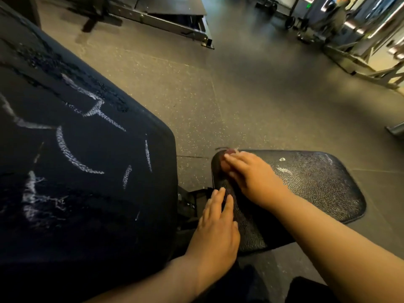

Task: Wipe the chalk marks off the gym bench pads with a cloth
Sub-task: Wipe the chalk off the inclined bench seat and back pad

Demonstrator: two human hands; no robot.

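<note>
The big black back pad (87, 149) fills the left and carries several white chalk marks (72, 154). To its right lies the smaller black seat pad (317, 189), with faint chalk smears (284, 170). My right hand (255, 178) lies on the seat pad's far left corner, its straight fingers pressing on a small reddish cloth (228, 153), which is blurred and mostly hidden. My left hand (216, 228) rests flat on the seat pad's near left edge with straight fingers and holds nothing.
Speckled rubber floor (240, 95) spreads beyond the pads. A black machine frame (175, 22) stands at the top. Metal racks (371, 51) line the right, with a person far off among them. Bench hinge parts (192, 204) sit between the two pads.
</note>
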